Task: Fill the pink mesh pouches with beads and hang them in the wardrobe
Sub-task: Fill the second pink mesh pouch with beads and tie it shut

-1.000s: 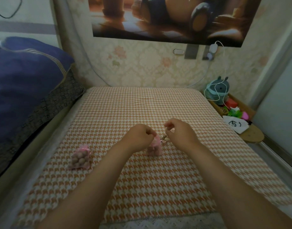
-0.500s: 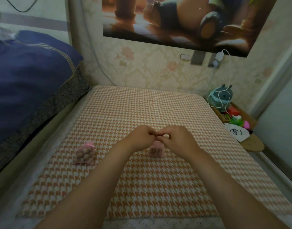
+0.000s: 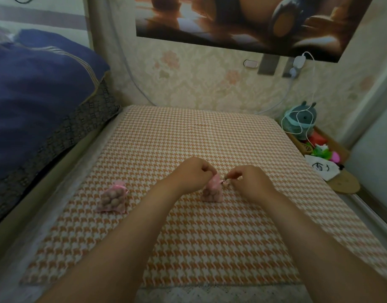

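Two pink mesh pouches full of brown beads stand on the orange houndstooth cloth [image 3: 188,132]. The tied pouch [image 3: 113,200] sits alone at the left with its ribbon knotted. The second pouch [image 3: 212,190] stands between my hands. My left hand [image 3: 193,174] pinches the pouch's gathered top. My right hand [image 3: 248,182] pinches the drawstring end just to the right of the neck, a short gap from the left hand. The fingertips hide the string itself.
A dark blue quilt [image 3: 35,90] is piled on the bed at the left. At the right edge a wooden tray [image 3: 339,149] holds a teal plush toy [image 3: 301,121], a white charger cable, a red box and a white card. A papered wall with a poster stands behind.
My hands met over the pouch's top half a second ago and have drawn apart again. The camera has come closer. The left pouch has not moved.
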A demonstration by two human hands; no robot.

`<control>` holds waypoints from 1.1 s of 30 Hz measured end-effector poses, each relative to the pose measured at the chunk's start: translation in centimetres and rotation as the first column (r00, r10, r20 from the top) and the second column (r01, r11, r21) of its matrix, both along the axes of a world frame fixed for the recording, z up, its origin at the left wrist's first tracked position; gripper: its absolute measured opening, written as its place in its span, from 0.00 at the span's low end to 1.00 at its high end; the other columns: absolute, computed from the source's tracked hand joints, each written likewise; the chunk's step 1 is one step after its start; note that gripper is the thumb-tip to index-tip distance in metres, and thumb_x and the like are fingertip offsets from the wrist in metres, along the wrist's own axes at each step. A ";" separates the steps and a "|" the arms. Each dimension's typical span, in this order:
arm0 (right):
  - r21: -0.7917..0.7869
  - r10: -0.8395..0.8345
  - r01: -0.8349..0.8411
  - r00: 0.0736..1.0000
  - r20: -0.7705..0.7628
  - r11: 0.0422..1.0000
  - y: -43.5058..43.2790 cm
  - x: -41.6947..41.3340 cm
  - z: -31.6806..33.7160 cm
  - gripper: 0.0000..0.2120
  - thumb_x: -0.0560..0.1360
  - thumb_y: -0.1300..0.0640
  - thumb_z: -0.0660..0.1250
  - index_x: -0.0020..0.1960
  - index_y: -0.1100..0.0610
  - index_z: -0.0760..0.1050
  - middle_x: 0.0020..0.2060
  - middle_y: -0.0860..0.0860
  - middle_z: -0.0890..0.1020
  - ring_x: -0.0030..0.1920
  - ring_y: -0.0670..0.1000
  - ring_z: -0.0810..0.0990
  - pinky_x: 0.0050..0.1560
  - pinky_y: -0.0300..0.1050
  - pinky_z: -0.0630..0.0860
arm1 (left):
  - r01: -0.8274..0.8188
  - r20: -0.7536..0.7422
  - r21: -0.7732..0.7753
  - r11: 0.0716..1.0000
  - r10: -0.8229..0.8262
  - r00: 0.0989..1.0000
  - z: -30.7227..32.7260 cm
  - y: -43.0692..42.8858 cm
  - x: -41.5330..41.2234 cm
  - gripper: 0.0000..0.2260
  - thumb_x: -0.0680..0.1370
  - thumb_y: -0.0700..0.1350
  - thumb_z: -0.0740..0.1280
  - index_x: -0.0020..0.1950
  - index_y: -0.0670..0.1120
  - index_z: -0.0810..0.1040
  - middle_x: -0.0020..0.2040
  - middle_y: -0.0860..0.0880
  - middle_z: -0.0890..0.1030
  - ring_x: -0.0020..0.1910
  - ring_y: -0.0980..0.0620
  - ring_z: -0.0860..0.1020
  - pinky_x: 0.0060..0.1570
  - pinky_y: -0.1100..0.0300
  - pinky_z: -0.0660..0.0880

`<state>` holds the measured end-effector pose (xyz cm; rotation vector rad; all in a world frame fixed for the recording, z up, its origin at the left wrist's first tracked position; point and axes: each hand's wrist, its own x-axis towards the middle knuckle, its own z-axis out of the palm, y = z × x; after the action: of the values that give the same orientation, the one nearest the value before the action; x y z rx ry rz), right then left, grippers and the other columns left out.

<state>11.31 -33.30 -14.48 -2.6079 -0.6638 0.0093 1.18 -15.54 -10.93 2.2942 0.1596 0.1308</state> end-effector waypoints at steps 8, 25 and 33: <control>-0.094 0.015 -0.011 0.999 0.042 0.996 0.5 -0.1 -0.7 0.08 0.77 0.51 0.68 0.53 0.42 0.83 0.49 0.43 0.84 0.51 0.48 0.81 0.51 0.45 0.77 | 0.008 0.038 -0.023 1.000 -0.007 0.999 -0.6 -0.2 0.3 0.10 0.78 0.42 0.65 0.52 0.48 0.85 0.54 0.52 0.84 0.53 0.55 0.80 0.55 0.59 0.76; 0.355 0.041 -0.056 0.998 0.052 0.933 0.5 -2.0 2.9 0.05 0.72 0.52 0.75 0.48 0.48 0.84 0.41 0.41 0.84 0.43 0.37 0.81 0.49 0.37 0.76 | -0.004 0.043 -0.012 1.000 0.004 0.999 -1.1 -0.1 -0.4 0.10 0.78 0.43 0.64 0.54 0.49 0.85 0.55 0.52 0.83 0.54 0.55 0.79 0.57 0.58 0.75; 0.222 0.233 -0.247 0.968 0.091 0.943 1.6 -4.6 3.9 0.05 0.73 0.50 0.75 0.49 0.45 0.85 0.43 0.40 0.85 0.37 0.30 0.76 0.41 0.34 0.70 | -0.011 0.041 -0.047 0.999 0.013 0.999 -1.3 0.1 -0.4 0.11 0.78 0.41 0.63 0.51 0.48 0.85 0.47 0.49 0.84 0.48 0.51 0.81 0.49 0.55 0.77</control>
<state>6.72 -31.75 -10.55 -2.2988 -0.9439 -0.0726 0.75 -15.46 -12.19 2.2424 0.1535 0.1784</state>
